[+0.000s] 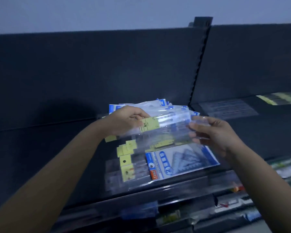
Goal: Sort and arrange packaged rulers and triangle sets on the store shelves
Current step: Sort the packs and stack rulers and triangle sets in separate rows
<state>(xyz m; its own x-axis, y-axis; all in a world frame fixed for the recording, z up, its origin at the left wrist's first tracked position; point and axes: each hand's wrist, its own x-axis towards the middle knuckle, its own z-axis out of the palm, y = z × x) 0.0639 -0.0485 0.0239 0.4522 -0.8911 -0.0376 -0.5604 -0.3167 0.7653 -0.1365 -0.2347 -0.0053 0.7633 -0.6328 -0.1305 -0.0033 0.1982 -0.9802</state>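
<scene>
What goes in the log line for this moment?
left hand: grips ruler pack | right hand: holds its other end | triangle set: lies on shelf

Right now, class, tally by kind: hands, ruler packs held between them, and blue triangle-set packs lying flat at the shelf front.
2 hands: left hand, right hand
1 held ruler pack
1 blue triangle-set pack, front
Total: 4
</scene>
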